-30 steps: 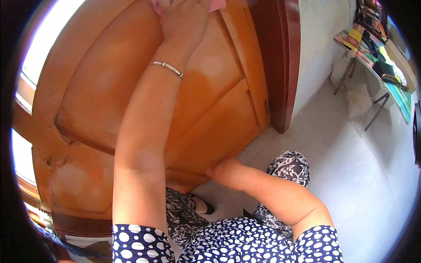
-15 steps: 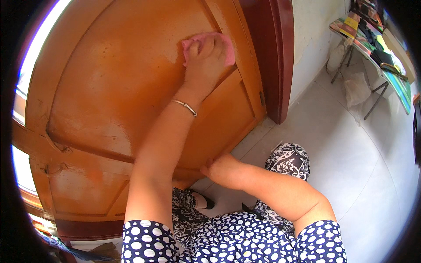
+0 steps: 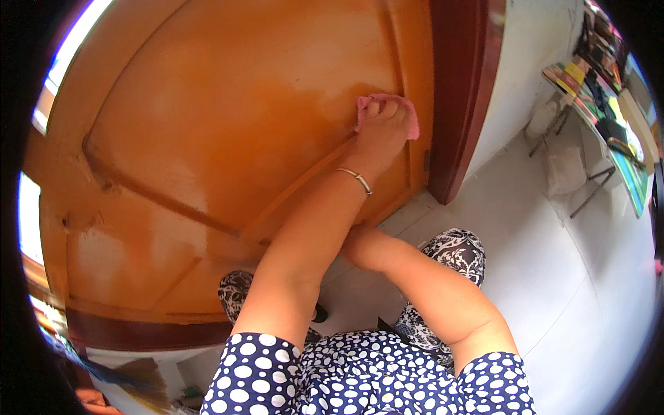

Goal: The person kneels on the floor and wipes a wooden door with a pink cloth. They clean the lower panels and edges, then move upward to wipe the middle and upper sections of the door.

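Observation:
My left hand (image 3: pixel 384 135) presses a pink cloth (image 3: pixel 413 123) against the glossy orange-brown wooden door (image 3: pixel 228 104). Its fingers are bent over the cloth, close to the raised moulding along the panel's right side. A metal bangle (image 3: pixel 357 180) circles my left wrist. Below, my right hand (image 3: pixel 365 247) is by the lower part of the door, partly behind my left forearm. Its fingers are hidden, so I cannot see whether they grip anything. Darker, shiny patches show on the panel around the cloth.
A dark red door frame (image 3: pixel 465 104) stands right of the door. Beyond it, a folding table (image 3: pixel 633 183) carries assorted items, with a pale bag (image 3: pixel 566 169) beneath on the grey tiled floor (image 3: pixel 526 242). A broom (image 3: pixel 142 380) lies at lower left.
My left hand and the cloth have moved right and down over the door, toward the panel's right edge. My right hand has slipped further behind my left forearm. The whole view has shifted slightly.

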`<state>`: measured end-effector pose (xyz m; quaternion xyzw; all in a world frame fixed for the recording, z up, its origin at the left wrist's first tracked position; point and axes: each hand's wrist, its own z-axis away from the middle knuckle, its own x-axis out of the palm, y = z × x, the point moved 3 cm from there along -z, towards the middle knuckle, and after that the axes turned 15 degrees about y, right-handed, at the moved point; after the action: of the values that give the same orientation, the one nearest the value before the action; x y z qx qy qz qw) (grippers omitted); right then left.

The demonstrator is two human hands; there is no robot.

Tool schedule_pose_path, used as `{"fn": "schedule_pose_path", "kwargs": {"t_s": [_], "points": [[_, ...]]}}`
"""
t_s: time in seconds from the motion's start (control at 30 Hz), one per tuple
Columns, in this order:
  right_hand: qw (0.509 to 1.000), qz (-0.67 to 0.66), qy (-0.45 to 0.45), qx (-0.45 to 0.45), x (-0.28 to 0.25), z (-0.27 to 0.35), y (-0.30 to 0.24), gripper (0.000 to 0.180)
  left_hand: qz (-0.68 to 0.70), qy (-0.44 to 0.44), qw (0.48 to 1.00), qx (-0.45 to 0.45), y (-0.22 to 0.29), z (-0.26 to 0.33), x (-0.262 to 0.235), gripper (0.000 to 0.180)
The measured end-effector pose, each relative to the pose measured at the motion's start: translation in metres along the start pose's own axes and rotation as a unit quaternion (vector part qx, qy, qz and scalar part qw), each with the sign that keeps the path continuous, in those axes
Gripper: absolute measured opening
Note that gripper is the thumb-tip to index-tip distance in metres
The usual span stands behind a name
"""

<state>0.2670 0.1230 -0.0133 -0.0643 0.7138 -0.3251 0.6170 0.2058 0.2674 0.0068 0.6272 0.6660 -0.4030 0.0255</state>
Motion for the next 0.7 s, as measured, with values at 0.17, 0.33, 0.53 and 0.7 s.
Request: {"fn": "schedule_pose_path", "kwargs": {"t_s": [0.17, 0.33, 0.53, 0.7], "points": [[0.997, -0.028, 0.048, 0.048, 0.02, -0.006, 0.024, 0.033, 0.001, -0.011, 0.998, -0.065, 0.002, 0.01, -0.025, 0.038], [0.99, 0.133, -0.026, -0.047, 0.042, -0.011, 0.038, 0.043, 0.001, -0.033, 0.99, -0.136, -0.013, 0.062, -0.057, 0.04], [0.993, 0.115, -0.024, -0.019, 0.038, -0.008, 0.032, 0.05, -0.042, -0.048, 0.98, -0.188, -0.034, 0.129, -0.117, 0.044], [0.988, 0.143, -0.026, -0.046, 0.046, -0.006, 0.04, 0.05, -0.083, -0.059, 0.974, -0.202, -0.053, 0.183, -0.172, 0.042]]}}
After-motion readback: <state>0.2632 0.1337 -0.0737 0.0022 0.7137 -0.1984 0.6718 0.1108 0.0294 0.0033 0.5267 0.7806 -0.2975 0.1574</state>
